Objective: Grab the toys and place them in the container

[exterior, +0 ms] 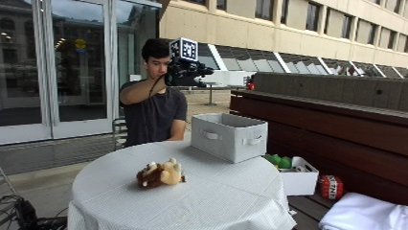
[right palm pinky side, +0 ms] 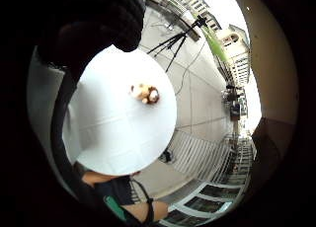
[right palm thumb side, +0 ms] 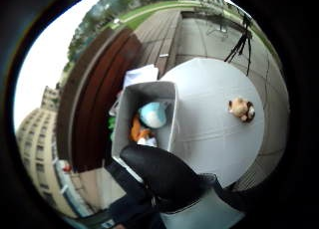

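A brown plush dog lies on its side on the round white table, toward the near left. A white fabric container stands at the table's far right edge. From the thumb side palm view, a blue-and-white round toy and an orange toy lie inside the container. My gloved right hand is raised at head height, above and behind the container, fingers stretched out and holding nothing. The plush dog is far below the palm.
On the wooden bench to the right sit a small white box with green things in it, a red object and a white cloth. A tripod stands on the paving beyond the table. Cables lie at the table's foot.
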